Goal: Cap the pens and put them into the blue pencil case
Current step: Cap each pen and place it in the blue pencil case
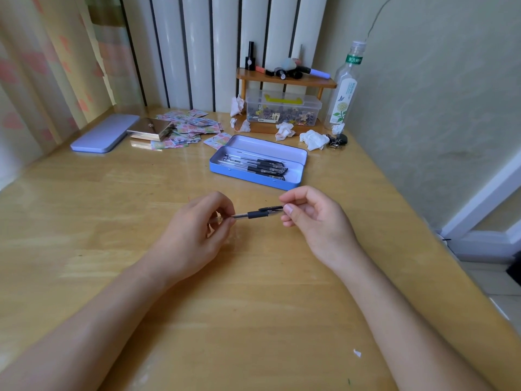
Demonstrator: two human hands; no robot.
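A black-gripped pen is held level above the wooden table, between both hands. My left hand pinches its clear barrel end. My right hand pinches the black cap at the pen's right end; the cap sits over the tip. Beyond the hands lies the open blue pencil case, with several capped black pens lying inside it. Its lid lies upside down at the far left.
Behind the case are a pile of stickers, a shiny metal box, crumpled tissues, a wooden shelf over a clear plastic box, and a tall bottle. The table's right edge runs along the wall.
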